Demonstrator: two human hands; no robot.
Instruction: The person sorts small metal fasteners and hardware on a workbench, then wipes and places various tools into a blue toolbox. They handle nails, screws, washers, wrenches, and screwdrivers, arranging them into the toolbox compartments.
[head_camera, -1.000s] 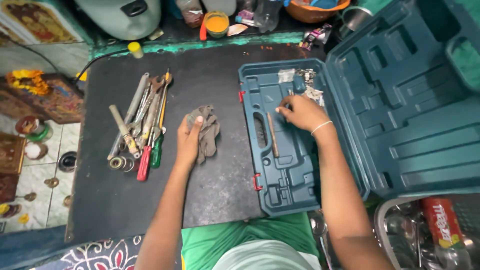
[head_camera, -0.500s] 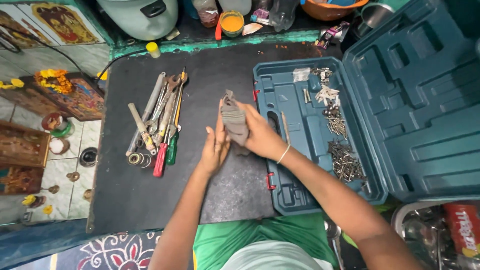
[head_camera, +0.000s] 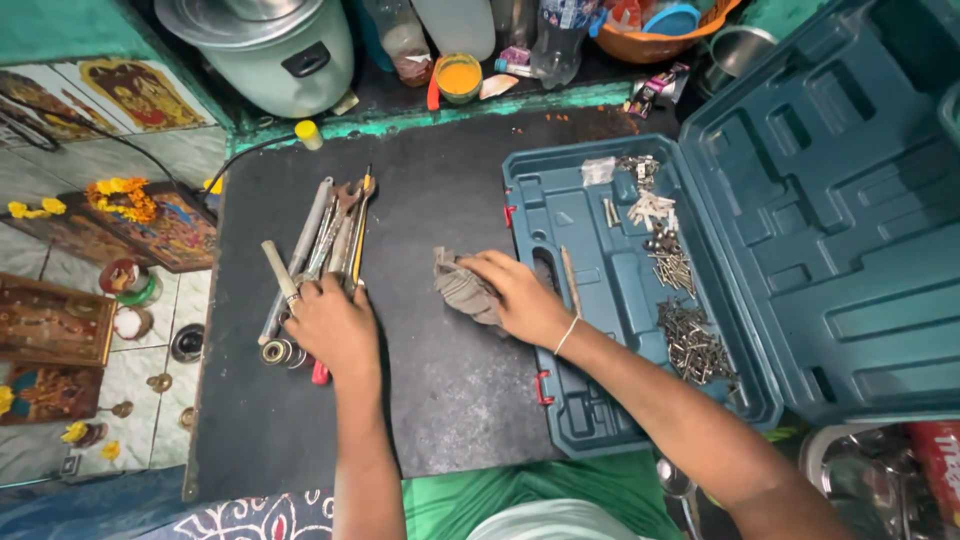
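Looking down, I see the open teal tool case (head_camera: 640, 300) along the dark mat's (head_camera: 440, 400) right edge. My right hand (head_camera: 520, 300) presses flat, fingers spread, on the grey rag (head_camera: 462, 288) mid-mat. My left hand (head_camera: 335, 325) curls loosely over the tool bundle (head_camera: 325, 245) near the left edge.

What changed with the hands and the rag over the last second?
The left hand left the crumpled grey cloth rag and moved left onto the pile of metal hand tools. The right hand came out of the open teal plastic tool case and now presses the rag. Tools and case stayed put.
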